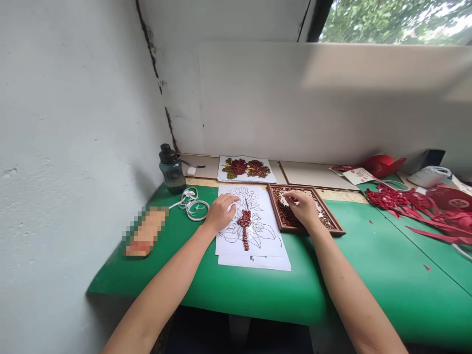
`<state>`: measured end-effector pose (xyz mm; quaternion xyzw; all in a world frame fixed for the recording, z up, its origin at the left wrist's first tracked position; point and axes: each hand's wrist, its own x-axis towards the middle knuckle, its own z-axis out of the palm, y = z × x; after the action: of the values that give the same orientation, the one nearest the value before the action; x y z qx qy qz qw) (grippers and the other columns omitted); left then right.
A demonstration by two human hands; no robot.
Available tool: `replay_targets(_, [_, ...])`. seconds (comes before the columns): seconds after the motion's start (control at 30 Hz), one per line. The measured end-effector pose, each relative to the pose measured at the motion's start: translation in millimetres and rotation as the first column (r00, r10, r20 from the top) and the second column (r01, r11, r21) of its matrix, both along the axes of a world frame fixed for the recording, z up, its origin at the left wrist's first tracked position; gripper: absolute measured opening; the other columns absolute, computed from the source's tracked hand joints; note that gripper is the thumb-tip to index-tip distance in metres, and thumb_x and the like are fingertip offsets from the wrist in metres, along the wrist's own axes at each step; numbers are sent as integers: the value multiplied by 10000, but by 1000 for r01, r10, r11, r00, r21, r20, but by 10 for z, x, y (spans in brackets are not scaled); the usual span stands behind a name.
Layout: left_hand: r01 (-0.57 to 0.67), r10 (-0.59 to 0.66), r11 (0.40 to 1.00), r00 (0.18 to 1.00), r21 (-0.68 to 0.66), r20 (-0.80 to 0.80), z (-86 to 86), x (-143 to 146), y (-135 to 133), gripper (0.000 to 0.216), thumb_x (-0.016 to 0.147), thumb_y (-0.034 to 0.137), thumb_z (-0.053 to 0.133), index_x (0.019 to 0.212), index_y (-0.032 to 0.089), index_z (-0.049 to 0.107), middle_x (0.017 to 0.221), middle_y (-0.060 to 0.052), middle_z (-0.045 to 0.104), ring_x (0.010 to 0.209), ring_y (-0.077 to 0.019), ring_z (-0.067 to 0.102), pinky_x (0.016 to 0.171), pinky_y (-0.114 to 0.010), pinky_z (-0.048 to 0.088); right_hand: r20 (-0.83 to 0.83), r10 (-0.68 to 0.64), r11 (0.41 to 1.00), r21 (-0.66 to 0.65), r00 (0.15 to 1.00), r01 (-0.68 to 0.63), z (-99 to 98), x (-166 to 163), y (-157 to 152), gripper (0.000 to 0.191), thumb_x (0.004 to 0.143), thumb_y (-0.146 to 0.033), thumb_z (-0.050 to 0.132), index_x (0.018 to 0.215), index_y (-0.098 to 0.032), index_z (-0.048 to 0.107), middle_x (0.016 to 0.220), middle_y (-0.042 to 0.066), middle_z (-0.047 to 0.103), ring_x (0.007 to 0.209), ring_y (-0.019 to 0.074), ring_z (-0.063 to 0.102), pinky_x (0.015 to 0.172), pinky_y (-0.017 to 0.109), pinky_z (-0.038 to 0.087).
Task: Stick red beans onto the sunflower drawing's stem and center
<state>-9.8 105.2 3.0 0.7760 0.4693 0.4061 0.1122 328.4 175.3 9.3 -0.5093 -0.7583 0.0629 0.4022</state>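
Observation:
My left hand rests over the left edge of a white sheet with a line drawing of flowers, its fingers stretched out, thumb apart, nothing visible in it. Reddish-brown beans lie on the drawing, forming a thin stem and a wider clump above it. To the right, a brown-framed tray holds many small dark red beans, with part of its pale bottom showing. Above this tray is my right hand, thumb and forefinger brought together. Whatever sits between those fingertips is too small to make out.
A dark water bottle and a coiled white cable are at the left. Behind the drawing lies a finished bean picture. Red ribbons and red paper items pile up at the right. A blurred-out object lies near the left wall.

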Motion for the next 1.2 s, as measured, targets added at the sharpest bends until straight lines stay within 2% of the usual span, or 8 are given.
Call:
replay_targets(0.17, [-33,32,999,999,25,16,39,29,-27,290,1000,117,531,1223,244,668,1182,-40,736,1156,-220,681,961,-389,585,-129,33,999,-5,991,-33,-43,-2,-7,270,870,-371,665,1061,-211,768,892,74,798,794,238,748,736,377,605])
replay_targets(0.33, [-60,60,998,998,20,27,76,8,-30,284,996,116,541,1214,242,672,1167,-37,736,1148,-220,674,965,-388,575,-139,98,994,-25,985,-102,-70,-30,-10,351,839,-337,672,1155,-204,745,812,27,734,744,200,699,730,351,595])
replay_targets(0.5, [-63,63,998,998,-2,26,80,-1,-30,288,1006,128,531,1234,236,671,1195,-46,736,1180,-230,666,983,-401,568,-100,87,996,-20,991,-90,-41,-54,-30,358,882,-304,621,1209,-208,731,846,38,750,741,200,692,730,353,584])
replay_targets(0.63, [-13,13,1000,1000,-26,-6,66,13,-33,299,984,108,557,1210,243,697,1183,-30,750,1151,-222,685,986,-403,573,-31,86,996,12,996,-85,-4,-117,-42,319,910,-266,596,1187,-211,743,821,45,770,699,217,698,702,373,568])
replay_targets(0.8, [74,-75,997,996,-37,-37,37,50,-18,287,959,107,621,1182,259,720,1171,-11,758,1153,-213,687,983,-393,576,61,178,978,95,982,-183,24,-378,-137,372,906,-181,592,1252,-223,724,911,56,777,812,228,724,780,389,575])
replay_targets(1.0, [133,-133,991,990,-19,-50,59,103,-33,261,966,151,672,1196,267,707,1172,-17,745,1138,-219,679,957,-398,569,152,313,921,192,938,-338,19,-793,-350,488,981,-179,615,1460,-269,590,949,38,757,863,220,688,816,389,558])
replay_targets(1.2, [173,-172,985,983,10,-55,106,137,-62,228,978,204,692,1197,269,702,1175,-30,737,1123,-227,673,964,-413,556,186,307,892,287,933,-350,41,-876,-404,709,957,-107,641,1595,-340,434,925,6,743,853,232,644,860,411,508])
